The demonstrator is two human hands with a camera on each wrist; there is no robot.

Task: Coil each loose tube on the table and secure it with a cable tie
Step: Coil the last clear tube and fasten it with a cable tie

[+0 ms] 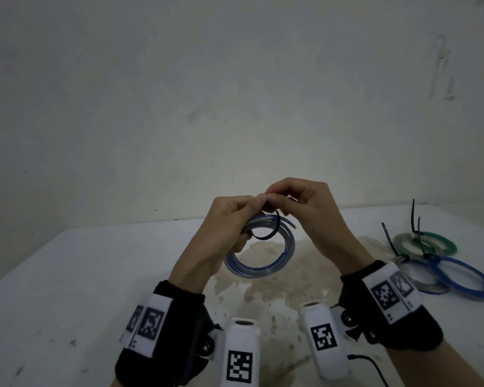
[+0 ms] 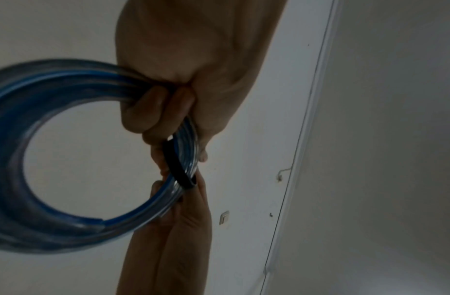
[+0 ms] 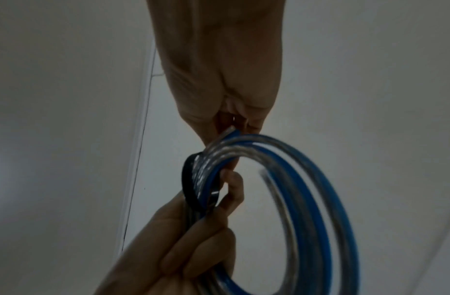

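Note:
Both hands are raised above the table. My left hand (image 1: pixel 242 216) grips a coil of clear tube with a blue stripe (image 1: pixel 259 265), which hangs below the fingers. A black cable tie (image 1: pixel 266 234) loops loosely around the coil's top strands. My right hand (image 1: pixel 281 201) pinches the tie's end at the top, its fingertips meeting the left thumb. The left wrist view has the left hand (image 2: pixel 165 103) closed around the coil (image 2: pixel 41 83), with the tie (image 2: pixel 178 165) just past it. Seen from the right wrist, the right hand (image 3: pixel 226 89) holds at the coil's top (image 3: pixel 307 179) beside the tie (image 3: pixel 187 179).
At the right of the white table (image 1: pixel 67 275) lie tied coils: a green one (image 1: pixel 442 243), a blue one (image 1: pixel 464 277) and a clear one (image 1: pixel 425 283), with black tie tails (image 1: pixel 415 219) sticking up. A brownish stain (image 1: pixel 280 289) marks the table under my hands. A wall stands behind.

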